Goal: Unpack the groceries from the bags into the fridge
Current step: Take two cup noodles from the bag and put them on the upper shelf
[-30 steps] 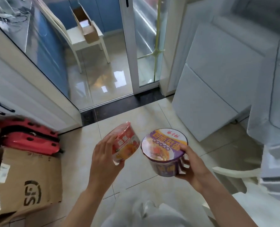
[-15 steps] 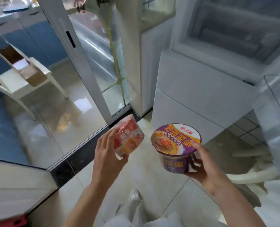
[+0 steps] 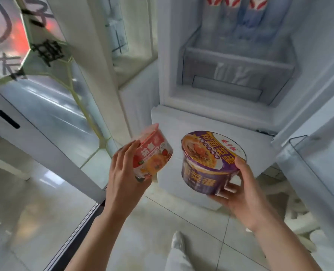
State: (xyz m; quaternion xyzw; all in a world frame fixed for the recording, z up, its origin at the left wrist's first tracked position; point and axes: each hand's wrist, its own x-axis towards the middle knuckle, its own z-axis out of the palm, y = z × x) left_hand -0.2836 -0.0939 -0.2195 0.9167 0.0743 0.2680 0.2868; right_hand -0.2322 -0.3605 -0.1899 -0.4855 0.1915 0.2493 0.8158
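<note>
My left hand [image 3: 123, 173] grips a red noodle bowl [image 3: 152, 153], its far side hidden; my right hand [image 3: 240, 192] cups a purple noodle bowl [image 3: 209, 159] before the open fridge [image 3: 220, 98], top cut off.

A: Noodle bowls? 
B: Two: one red-and-orange printed instant noodle bowl [image 3: 152, 153], one purple instant noodle bowl with a printed foil lid [image 3: 211, 161]. 
A: Hands? 
B: Two: the left hand [image 3: 126, 178], the right hand [image 3: 244, 194]. One bowl each. 
A: Fridge? 
B: One open white fridge [image 3: 217, 98], one translucent grey drawer [image 3: 236, 75]. Bottles at the top: blurred, no count.
</note>
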